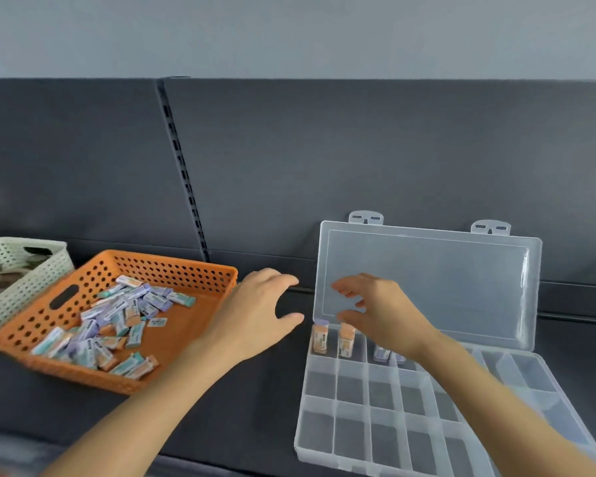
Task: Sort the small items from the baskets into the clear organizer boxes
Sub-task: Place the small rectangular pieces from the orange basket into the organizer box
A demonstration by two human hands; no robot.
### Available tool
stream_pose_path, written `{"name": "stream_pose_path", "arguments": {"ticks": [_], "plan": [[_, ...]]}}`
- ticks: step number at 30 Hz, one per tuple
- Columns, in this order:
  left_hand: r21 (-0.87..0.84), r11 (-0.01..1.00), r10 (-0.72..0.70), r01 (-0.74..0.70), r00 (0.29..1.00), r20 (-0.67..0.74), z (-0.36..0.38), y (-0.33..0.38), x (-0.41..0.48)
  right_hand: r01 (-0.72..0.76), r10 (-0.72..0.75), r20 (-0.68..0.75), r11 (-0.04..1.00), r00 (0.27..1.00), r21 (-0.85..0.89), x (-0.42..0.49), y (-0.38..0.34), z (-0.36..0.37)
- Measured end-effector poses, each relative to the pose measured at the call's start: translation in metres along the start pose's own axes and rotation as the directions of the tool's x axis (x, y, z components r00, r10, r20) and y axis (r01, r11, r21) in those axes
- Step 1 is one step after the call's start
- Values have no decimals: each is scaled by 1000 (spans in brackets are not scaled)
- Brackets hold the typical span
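Your clear organizer box [367, 385] open at right, two small orange items [320, 340] upright in its back-left compartments, your right hand [382, 311] just above them, fingers loosely spread, empty, your left hand [255, 313] spread wide, empty, beside the orange basket [172, 262] of packets [117, 321].

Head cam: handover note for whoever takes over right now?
Left hand: open, empty, between orange basket and organizer box.
Right hand: open, empty, over the box's back row.
Done: lid up; two orange items and some purple ones sit in back-row compartments.
Left: pile of packets in the orange basket; white basket contents blurred.
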State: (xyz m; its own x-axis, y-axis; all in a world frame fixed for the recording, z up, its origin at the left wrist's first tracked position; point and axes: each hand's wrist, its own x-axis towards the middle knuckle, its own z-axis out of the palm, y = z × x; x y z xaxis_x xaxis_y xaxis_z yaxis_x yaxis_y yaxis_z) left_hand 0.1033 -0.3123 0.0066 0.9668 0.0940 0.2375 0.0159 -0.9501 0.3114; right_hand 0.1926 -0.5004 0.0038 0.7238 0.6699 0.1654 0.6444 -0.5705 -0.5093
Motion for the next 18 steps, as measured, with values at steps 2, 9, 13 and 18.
{"name": "stream_pose_path", "arguments": {"ticks": [2, 9, 13, 18], "plan": [[8, 999, -36, 36, 999, -24, -12, -18, -7, 25, -25, 8, 1000, 1000, 13, 7, -17, 7], [20, 993, -115, 115, 993, -20, -44, -82, -34, 107, -108, 16, 992, 994, 72, 36, -79, 32], [35, 984, -175, 174, 985, 17, -62, -131, -52, 172, -176, 38, 982, 984, 75, 54, -116, 56], [41, 966, -256, 254, 963, 88, -78, -194, -70, 172, -175, 88, 984, 981, 47, 76, -149, 91]]}}
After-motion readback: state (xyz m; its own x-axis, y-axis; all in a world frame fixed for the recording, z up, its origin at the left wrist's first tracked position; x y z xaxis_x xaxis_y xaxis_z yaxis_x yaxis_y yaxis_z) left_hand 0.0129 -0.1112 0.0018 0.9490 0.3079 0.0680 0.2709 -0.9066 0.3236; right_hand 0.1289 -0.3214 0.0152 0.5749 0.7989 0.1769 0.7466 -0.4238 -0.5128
